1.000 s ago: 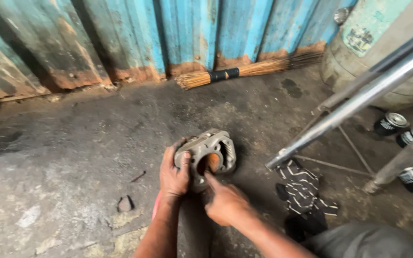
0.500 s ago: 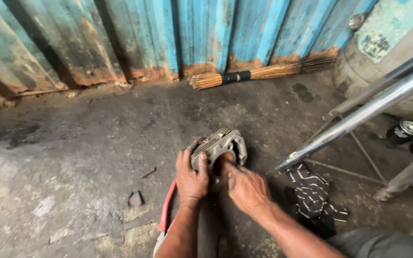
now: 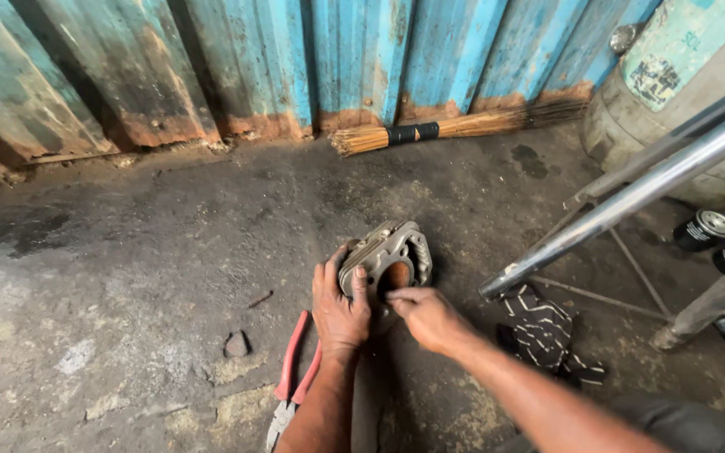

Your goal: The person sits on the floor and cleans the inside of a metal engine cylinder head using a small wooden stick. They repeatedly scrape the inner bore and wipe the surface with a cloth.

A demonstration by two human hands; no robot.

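A finned metal cylinder block is propped on edge on the concrete floor, apparently so its round bore faces up for reaching. It is gripped along its left side by the left hand, fingers wrapped over the fins. The right hand is held at the bore's lower rim, fingertips pinched together; whether anything is pinched cannot be told. Red-handled pliers lie beside the left wrist.

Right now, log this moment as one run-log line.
left hand: grips finned engine cylinder | right hand: fingertips at its bore | red-handled pliers: on floor beside left forearm | broom: along wall
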